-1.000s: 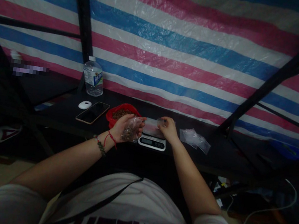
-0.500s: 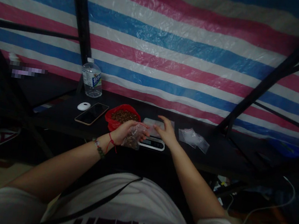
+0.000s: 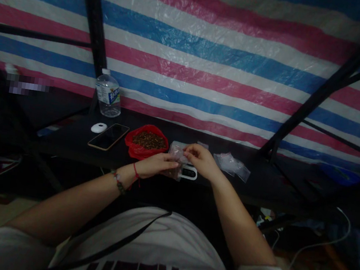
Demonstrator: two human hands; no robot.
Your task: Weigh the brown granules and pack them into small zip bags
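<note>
A clear plastic bag (image 3: 174,171) with brownish contents is in my left hand (image 3: 155,165), its fingers closed on the bag. My right hand (image 3: 200,160) pinches the upper part of the same bag, above a small white digital scale (image 3: 194,173). The scale's dark display faces me, and its plate is largely covered by my hands and the bag. Left of the scale, a red plastic bag (image 3: 134,150) lies opened out, full of small brown grain-like pieces (image 3: 149,140). To the right lie several flat clear zip bags (image 3: 232,165).
A phone (image 3: 108,136), a white round object (image 3: 99,128) and a large clear bottle (image 3: 109,95) stand left of the red bag on the black table (image 3: 74,141). Striped plastic sheeting (image 3: 190,64) hangs behind, with dark metal posts (image 3: 96,27) at both sides.
My right hand has closed from an open reach over the scale onto the bag's upper part. My left hand has moved slightly right and turned over with the bag.
</note>
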